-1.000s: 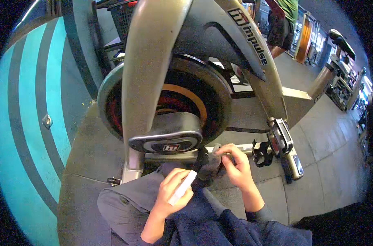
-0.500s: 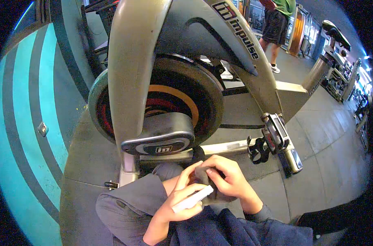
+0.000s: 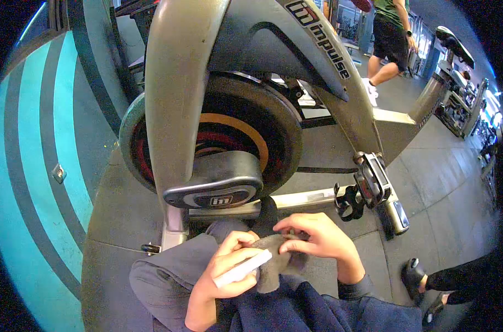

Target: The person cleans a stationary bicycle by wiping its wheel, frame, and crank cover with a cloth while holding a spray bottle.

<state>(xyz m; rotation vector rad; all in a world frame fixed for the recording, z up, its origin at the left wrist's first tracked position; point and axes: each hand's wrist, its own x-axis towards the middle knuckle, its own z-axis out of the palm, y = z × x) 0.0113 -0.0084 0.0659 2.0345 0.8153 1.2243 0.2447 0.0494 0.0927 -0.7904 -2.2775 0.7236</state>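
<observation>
A white stick-shaped object (image 3: 243,268) lies across my left hand (image 3: 225,274), gripped by its closed fingers. The same hand also pinches the left edge of a grey cloth (image 3: 269,270), which hangs in folds above my lap. On the cloth's upper right part, my right hand (image 3: 320,240) is closed, thumb and fingers holding the fabric. Just beyond both hands stands an exercise bike, its grey frame (image 3: 176,99) and dark flywheel (image 3: 282,127) facing me. What kind of object the white stick is cannot be made out.
A pedal with a strap (image 3: 367,185) juts out at the right, above the bike's base bar (image 3: 306,199). A turquoise striped wall (image 3: 33,138) runs along the left. One person in shorts (image 3: 389,41) is behind the bike; another person's shoe (image 3: 413,276) is at lower right.
My hands have spread apart, opening the cloth out between them; the left moved slightly left with the white stick. The person behind has stepped, and another person's feet appear at lower right.
</observation>
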